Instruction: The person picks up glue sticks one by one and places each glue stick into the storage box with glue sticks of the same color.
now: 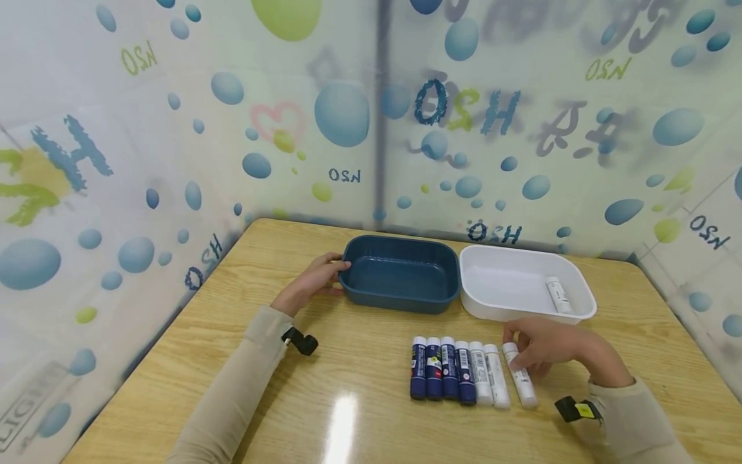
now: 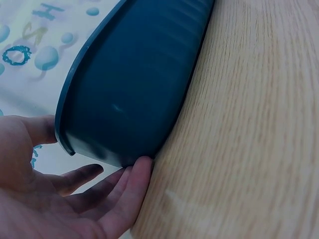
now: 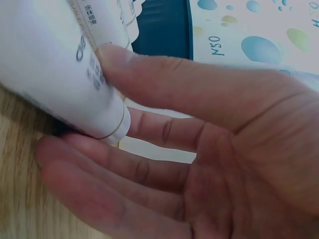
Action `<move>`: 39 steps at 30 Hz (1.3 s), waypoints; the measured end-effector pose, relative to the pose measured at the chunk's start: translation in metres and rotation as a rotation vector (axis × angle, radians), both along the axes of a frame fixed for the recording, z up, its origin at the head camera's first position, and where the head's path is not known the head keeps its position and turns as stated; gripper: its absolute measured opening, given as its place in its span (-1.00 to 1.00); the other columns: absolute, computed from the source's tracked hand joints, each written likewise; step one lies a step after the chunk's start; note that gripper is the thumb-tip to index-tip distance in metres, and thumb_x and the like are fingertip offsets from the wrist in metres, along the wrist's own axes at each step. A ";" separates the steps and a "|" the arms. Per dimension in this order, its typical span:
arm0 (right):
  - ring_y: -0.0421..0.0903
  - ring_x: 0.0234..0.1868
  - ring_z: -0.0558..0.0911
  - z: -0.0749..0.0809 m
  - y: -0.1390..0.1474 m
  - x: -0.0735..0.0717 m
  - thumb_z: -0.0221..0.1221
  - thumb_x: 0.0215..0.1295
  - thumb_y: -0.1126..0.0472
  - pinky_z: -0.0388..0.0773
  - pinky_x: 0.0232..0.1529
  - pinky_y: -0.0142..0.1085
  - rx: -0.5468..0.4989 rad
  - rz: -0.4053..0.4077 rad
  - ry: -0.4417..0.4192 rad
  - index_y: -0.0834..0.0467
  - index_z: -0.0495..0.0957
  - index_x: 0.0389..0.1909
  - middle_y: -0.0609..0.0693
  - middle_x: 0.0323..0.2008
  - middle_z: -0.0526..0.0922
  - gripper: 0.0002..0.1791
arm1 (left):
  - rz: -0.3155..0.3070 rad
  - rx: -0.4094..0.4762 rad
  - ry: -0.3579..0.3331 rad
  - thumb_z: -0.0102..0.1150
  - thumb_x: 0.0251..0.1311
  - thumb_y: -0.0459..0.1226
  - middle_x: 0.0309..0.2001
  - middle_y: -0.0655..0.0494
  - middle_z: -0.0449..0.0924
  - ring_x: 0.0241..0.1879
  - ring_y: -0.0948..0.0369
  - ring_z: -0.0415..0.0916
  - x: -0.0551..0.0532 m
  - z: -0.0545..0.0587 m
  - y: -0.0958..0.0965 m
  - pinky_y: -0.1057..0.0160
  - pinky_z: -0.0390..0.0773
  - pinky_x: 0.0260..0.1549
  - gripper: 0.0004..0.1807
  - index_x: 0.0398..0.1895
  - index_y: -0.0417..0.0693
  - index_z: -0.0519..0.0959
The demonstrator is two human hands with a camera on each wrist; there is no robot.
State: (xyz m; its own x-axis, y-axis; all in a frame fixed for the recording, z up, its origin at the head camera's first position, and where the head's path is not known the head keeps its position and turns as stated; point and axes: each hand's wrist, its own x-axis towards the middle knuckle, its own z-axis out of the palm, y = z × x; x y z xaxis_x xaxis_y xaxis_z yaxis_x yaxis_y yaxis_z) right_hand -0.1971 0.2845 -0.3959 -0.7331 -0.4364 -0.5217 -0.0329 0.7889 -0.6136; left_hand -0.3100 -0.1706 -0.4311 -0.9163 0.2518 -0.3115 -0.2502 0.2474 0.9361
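Observation:
A dark blue plastic tray [image 1: 400, 303] stands on the table, with my left hand [image 1: 313, 280] at its left end. The left thumb lies over the rim and the fingertips touch the lower outer wall in the left wrist view. My right hand [image 1: 547, 348] pinches a white glue stick [image 1: 524, 386] between thumb and fingers; it lies slightly tilted at the right end of a row. Beside it lie two more white glue sticks [image 1: 496, 380] and several dark blue glue sticks [image 1: 433, 370], caps away from me.
A white plastic tray [image 1: 510, 311] stands right of the blue one, close against it. Inside lies one white glue stick [image 1: 558, 295]. The wooden table [image 1: 278, 399] ends at a curtain [image 1: 348, 193] printed with blue and green bubbles.

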 end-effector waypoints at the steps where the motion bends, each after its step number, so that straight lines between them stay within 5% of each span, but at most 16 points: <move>1: -0.01 -0.37 0.64 0.001 0.000 0.000 0.40 0.28 0.22 0.75 -0.35 -0.15 0.000 -0.003 0.003 0.17 0.48 -0.02 0.08 -0.36 0.56 -0.65 | -0.002 0.003 0.001 0.01 0.57 -0.03 0.43 -0.20 0.36 0.37 -0.09 0.48 0.000 0.000 0.000 0.04 0.72 0.14 -0.30 0.62 -0.08 0.11; 25: 0.00 -0.34 0.66 0.006 -0.007 0.004 0.50 0.16 0.20 0.77 -0.31 -0.14 0.109 -0.051 -0.074 0.11 0.39 0.11 0.11 -0.27 0.60 -0.42 | 0.006 0.000 0.004 0.00 0.57 -0.05 0.40 -0.19 0.38 0.31 -0.05 0.52 0.000 0.001 0.001 0.07 0.74 0.10 -0.35 0.59 -0.07 0.17; 39: 0.01 -0.34 0.63 0.006 -0.007 0.004 0.44 0.20 0.31 0.77 -0.33 -0.12 0.079 -0.041 -0.041 0.12 0.36 0.18 0.14 -0.26 0.54 -0.41 | 0.009 -0.008 0.006 0.00 0.57 -0.05 0.40 -0.17 0.36 0.33 -0.07 0.49 0.001 0.001 0.001 0.04 0.72 0.13 -0.35 0.59 -0.07 0.17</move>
